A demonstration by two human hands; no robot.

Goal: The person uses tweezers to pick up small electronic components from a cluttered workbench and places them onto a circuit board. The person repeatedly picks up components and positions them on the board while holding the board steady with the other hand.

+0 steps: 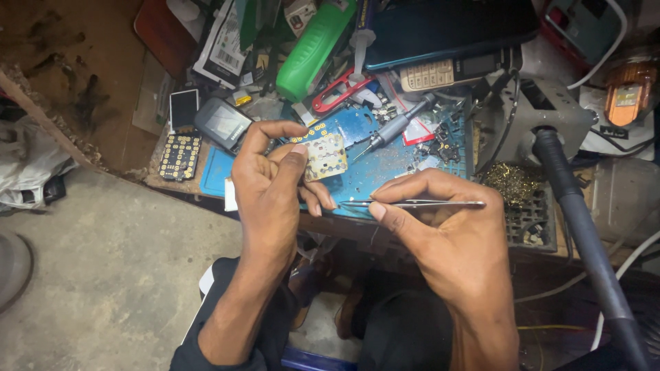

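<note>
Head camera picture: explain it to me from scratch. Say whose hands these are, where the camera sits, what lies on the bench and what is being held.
There is no machine here. The one picture comes from a camera worn on a person's head, looking down at that person's own two bare hands over a cluttered repair bench.

The left hand holds up a small pale keypad sheet between thumb and fingers. The right hand pinches thin metal tweezers, lying roughly level with the tips pointing toward the left hand.

Under both hands lies a blue work mat strewn with tiny parts. On it rests a grey screwdriver. To the left sit a dark phone body and a black keypad board with gold contacts. Behind are a green bottle and an old button phone. A thick black cable runs down the right.
</note>
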